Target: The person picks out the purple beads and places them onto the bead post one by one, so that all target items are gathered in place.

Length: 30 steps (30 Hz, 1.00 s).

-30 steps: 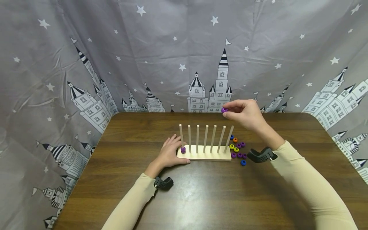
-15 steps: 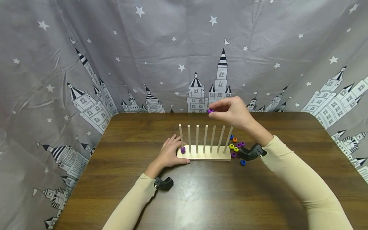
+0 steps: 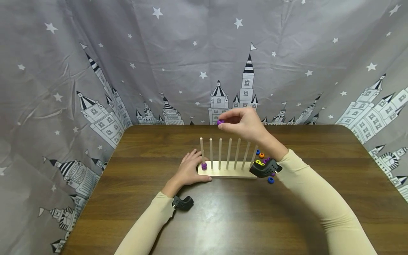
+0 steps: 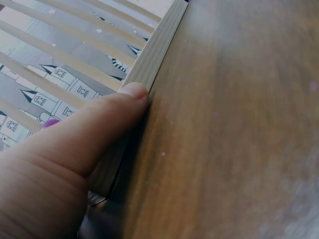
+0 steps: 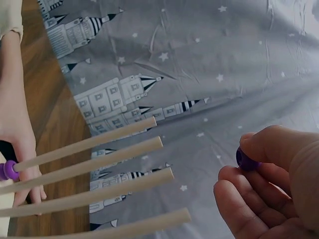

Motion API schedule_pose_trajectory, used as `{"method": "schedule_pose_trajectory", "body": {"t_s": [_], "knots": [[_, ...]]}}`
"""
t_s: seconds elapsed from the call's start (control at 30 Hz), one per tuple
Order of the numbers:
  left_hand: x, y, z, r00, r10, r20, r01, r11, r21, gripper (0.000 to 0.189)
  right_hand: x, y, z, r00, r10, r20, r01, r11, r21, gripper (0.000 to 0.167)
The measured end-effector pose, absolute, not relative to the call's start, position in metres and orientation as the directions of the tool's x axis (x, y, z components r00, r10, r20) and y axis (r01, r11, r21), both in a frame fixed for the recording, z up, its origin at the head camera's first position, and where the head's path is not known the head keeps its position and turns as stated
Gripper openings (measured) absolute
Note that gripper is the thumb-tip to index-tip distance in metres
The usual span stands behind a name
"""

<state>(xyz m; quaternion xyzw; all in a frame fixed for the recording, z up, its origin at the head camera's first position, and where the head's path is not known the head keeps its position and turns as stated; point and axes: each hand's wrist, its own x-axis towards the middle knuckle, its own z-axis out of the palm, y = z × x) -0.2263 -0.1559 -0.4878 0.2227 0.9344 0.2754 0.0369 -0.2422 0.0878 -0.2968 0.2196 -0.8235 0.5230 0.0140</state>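
Observation:
My right hand pinches a purple bead between thumb and fingertips, above and behind the pegs. Below it stands a pale wooden peg rack with several upright pegs. Around the rack's left end lies my left hand: its thumb presses along the front edge, and the fingers reach behind the base. On the leftmost peg sit purple beads, stacked low; the right wrist view shows these purple beads beside the left hand. No other peg has a bead that I can see.
Loose beads lie right of the rack, partly behind the right wrist's black camera: an orange bead, a blue bead, and several yellow and purple ones. A grey castle-print curtain hangs behind the brown wooden table.
My right hand has carried the purple bead leftwards, from beyond the rack's right end to above its middle-left pegs. The left hand has stayed at the rack's left end.

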Motion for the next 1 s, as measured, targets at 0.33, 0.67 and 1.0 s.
{"method": "schedule_pose_trajectory", "body": {"t_s": [0.33, 0.67, 1.0], "knots": [[-0.225, -0.156, -0.488, -0.898, 0.437, 0.049, 0.395, 0.754, 0.525, 0.071, -0.244, 0.069, -0.301, -0.874, -0.402, 0.272, -0.413, 0.324, -0.851, 0.024], [-0.227, -0.156, -0.489, -0.896, 0.440, 0.063, 0.404, 0.748, 0.527, 0.071, -0.247, 0.054, -0.306, -0.851, -0.471, 0.232, -0.408, 0.316, -0.857, 0.025], [-0.226, -0.156, -0.490, -0.895, 0.438, 0.079, 0.412, 0.747, 0.522, 0.071, -0.247, 0.046, -0.307, -0.840, -0.502, 0.206, -0.423, 0.368, -0.828, 0.025]]}}
